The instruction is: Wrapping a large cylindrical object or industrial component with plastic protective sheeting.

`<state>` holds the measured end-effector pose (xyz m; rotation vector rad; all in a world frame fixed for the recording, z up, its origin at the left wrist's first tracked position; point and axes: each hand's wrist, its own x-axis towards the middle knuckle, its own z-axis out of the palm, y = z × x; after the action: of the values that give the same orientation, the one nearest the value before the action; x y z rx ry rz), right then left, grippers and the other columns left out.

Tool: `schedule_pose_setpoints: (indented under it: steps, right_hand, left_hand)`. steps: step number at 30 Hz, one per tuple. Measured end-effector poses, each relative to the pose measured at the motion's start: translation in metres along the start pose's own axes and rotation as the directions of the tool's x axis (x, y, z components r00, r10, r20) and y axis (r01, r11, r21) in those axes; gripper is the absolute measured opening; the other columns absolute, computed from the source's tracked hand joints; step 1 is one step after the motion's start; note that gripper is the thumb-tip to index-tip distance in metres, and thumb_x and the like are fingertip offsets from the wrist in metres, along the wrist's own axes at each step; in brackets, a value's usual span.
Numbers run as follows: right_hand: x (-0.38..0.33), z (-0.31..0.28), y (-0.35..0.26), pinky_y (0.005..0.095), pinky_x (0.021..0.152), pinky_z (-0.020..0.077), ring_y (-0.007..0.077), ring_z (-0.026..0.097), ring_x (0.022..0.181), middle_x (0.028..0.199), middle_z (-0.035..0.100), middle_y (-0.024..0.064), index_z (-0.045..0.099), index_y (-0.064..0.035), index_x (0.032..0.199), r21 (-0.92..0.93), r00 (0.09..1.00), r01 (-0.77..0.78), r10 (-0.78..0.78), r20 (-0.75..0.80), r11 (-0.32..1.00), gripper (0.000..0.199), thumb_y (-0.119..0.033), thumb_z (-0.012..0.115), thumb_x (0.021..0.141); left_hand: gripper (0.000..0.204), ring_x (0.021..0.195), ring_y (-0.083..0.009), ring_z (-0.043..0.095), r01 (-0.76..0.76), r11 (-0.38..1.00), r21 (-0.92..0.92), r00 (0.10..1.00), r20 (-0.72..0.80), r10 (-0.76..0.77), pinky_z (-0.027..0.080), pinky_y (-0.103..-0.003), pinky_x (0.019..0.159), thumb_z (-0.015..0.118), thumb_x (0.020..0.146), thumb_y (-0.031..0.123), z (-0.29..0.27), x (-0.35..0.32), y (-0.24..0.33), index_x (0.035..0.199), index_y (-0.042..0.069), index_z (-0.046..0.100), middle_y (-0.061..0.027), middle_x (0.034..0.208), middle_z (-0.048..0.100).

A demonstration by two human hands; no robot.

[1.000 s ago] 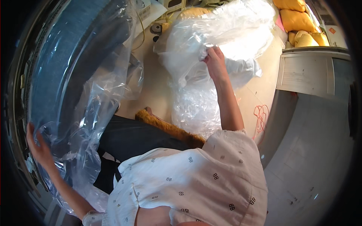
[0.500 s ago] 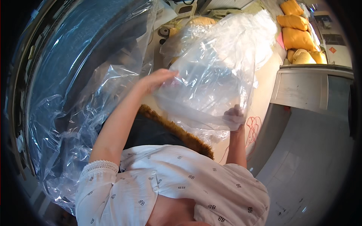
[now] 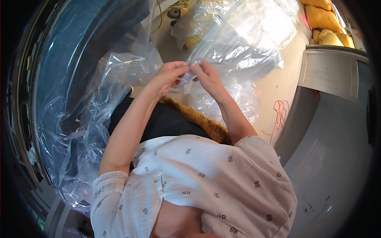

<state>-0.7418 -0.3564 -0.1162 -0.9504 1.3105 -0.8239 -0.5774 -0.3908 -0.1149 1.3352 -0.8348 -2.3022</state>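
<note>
A large clear plastic bag (image 3: 234,51) spreads out beyond my hands, its near edge gathered up. My left hand (image 3: 171,75) pinches that edge between thumb and fingers. Close against it, my right hand (image 3: 206,77) grips the same plastic, fingertips almost touching those of the left. A small bunched fold shows between the two hands. Below them lies a crumpled heap of clear plastic (image 3: 242,101), partly covered by my right forearm.
More clear plastic sheeting (image 3: 83,111) drapes down the left side. Brown fur-like trim (image 3: 194,115) borders the seat by my dark-clothed lap. A tangle of red string (image 3: 281,113) lies on the floor at right. Stuffed yellow sacks (image 3: 323,18) are piled beyond a pale cabinet (image 3: 329,73).
My right hand has moved left and up from the bag's right corner to meet my left hand. The bag's spread near edge is now gathered between them. The view has shifted slightly.
</note>
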Motion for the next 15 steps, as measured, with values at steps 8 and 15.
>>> schedule_pose_setpoints:
  steps: [8,15]
  right_hand:
    - [-0.022,-0.052,0.021,0.0213,0.058,0.0413,0.008,0.052,0.059,0.064,0.056,0.0017,0.058,-0.0006,0.084,-0.012,0.992,0.123,-0.123,-0.025,0.992,0.018,-0.016,0.052,0.088]
    - [-0.063,-0.123,0.004,0.0239,0.066,0.0426,0.0078,0.052,0.071,0.075,0.058,0.0017,0.059,-0.0004,0.086,-0.08,0.984,0.137,-0.145,-0.101,0.987,0.019,-0.016,0.049,0.09]
  left_hand:
    - [0.009,0.075,-0.0049,0.054,-0.086,0.976,-0.201,0.996,-0.026,0.082,0.043,-0.02,0.065,0.062,0.083,0.016,0.008,0.003,-0.014,0.091,0.013,0.057,0.004,0.087,0.059]
    - [0.022,0.094,-0.0107,0.057,-0.343,0.937,0.066,0.939,0.061,0.34,0.04,-0.022,0.086,0.054,0.089,0.022,-0.004,0.008,0.006,0.102,0.004,0.055,-0.0051,0.102,0.061]
